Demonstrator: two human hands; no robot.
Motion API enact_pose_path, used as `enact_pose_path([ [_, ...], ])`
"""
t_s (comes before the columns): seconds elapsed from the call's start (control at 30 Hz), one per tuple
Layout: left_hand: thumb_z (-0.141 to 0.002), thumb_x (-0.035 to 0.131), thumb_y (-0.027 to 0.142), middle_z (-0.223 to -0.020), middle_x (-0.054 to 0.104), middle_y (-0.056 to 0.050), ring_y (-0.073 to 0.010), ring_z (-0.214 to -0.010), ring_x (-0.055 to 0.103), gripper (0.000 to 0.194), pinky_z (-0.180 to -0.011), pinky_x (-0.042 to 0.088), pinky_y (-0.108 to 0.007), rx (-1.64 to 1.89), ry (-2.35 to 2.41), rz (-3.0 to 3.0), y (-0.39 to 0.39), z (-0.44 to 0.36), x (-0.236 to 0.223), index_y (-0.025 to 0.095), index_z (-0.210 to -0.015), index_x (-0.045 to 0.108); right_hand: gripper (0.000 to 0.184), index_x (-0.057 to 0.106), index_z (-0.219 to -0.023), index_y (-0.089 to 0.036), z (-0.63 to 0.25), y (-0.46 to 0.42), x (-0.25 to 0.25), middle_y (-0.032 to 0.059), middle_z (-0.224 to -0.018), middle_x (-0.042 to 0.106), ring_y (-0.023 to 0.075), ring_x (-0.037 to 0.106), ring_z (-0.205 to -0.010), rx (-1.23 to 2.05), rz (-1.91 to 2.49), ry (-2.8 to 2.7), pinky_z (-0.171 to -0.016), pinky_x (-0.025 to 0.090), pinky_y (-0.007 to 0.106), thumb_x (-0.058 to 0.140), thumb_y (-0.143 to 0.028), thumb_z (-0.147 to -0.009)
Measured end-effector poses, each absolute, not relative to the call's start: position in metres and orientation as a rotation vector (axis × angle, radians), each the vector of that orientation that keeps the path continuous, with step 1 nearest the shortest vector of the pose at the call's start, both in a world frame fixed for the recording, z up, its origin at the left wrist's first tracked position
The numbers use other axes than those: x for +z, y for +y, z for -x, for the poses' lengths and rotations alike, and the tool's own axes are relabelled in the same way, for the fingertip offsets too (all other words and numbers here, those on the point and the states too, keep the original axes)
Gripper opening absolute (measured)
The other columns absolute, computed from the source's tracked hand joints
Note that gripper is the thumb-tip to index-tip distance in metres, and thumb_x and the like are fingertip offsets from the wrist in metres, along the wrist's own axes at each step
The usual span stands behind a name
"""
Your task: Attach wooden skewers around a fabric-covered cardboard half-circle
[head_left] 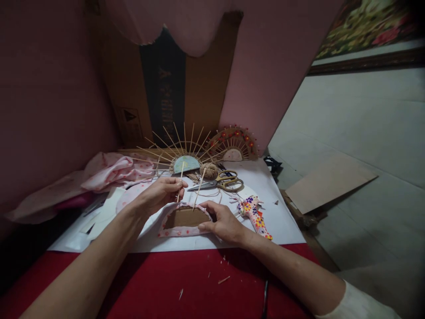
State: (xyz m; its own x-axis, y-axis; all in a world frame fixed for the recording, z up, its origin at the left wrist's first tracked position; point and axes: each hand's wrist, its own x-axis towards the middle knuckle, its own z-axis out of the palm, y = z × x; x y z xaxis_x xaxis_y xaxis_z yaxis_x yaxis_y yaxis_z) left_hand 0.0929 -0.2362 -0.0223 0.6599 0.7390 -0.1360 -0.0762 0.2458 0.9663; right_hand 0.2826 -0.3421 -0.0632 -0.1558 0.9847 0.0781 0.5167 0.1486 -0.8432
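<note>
Landmark: the cardboard half-round [185, 219], edged in pink-spotted cloth, at the front of the white sheet [282, 230]; all places below are relative to it.
Left hand [169, 188]: above its upper left edge, fingertips pinching a thin stick [182, 171] that points upward.
Right hand [224, 223]: at its right end, gripping it between thumb and fingers.
Second stick [199, 188]: rising at a slant from its top edge.
Box lettering: well behind it, the cardboard box [209, 75] carries a dark band [162, 79] with a column of large, faint characters, too dim to read.
Warning mark: on the box left of that band, a triangle symbol [130, 115]; the print below is too small to read.
Just behind it: scissors [219, 181], a twine ball [209, 171] and a blue half-disc [186, 164] with sticks fanning out.
Right of it: a flower-patterned glue gun [257, 217].
Left and behind: crumpled pink cloth [116, 170].
</note>
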Motion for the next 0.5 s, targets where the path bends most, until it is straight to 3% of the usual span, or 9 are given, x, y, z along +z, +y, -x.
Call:
enact_pose_path([
  [0.13, -0.072, 0.061, 0.015, -0.064, 0.06, -0.002, -0.0112, -0.057, 0.054, 0.009, -0.055, 0.04, -0.023, 0.625, 0.679, -1.179, -0.2369, -0.0928, -0.0233, 0.012, -0.082, 0.061, 0.04, 0.061, -0.102, -0.022, -0.2831, -0.3423, -0.0632, -0.001, -0.084, 0.064, 0.015, 0.055, -0.073, 0.899, 1.421, -1.762, -0.067, 0.041, 0.026, 0.068, -0.016, -0.064],
  [0.3, -0.071, 0.063, 0.021, -0.055, 0.051, 0.002, -0.0068, -0.047, 0.04, 0.008, -0.047, 0.029, -0.02, 0.551, 0.747, -1.43, -0.2421, -0.0965, -0.0247, 0.013, -0.07, 0.062, 0.039, 0.061, -0.102, -0.022, -0.2836, -0.3421, -0.0641, -0.001, -0.084, 0.064, 0.0147, 0.055, -0.073, 0.914, 1.4, -1.757, -0.066, 0.041, 0.026, 0.068, -0.015, -0.065],
  [0.4, -0.07, 0.065, 0.031, -0.055, 0.054, 0.002, -0.0086, -0.047, 0.042, 0.017, -0.046, 0.028, -0.022, 0.421, 0.758, -1.595, -0.2436, -0.097, -0.0251, 0.014, -0.068, 0.064, 0.039, 0.06, -0.103, -0.021, -0.2828, -0.3419, -0.065, -0.0014, -0.084, 0.063, 0.0138, 0.054, -0.072, 0.934, 1.388, -1.746, -0.066, 0.04, 0.025, 0.067, -0.015, -0.065],
  [0.5, -0.068, 0.067, 0.03, -0.056, 0.058, 0.0, -0.01, -0.048, 0.046, 0.016, -0.047, 0.03, -0.023, 0.337, 0.747, -1.612, -0.2428, -0.0962, -0.0256, 0.014, -0.072, 0.068, 0.04, 0.059, -0.104, -0.021, -0.2821, -0.3418, -0.065, -0.0018, -0.083, 0.062, 0.0133, 0.053, -0.071, 0.954, 1.385, -1.732, -0.064, 0.04, 0.024, 0.067, -0.015, -0.065],
])
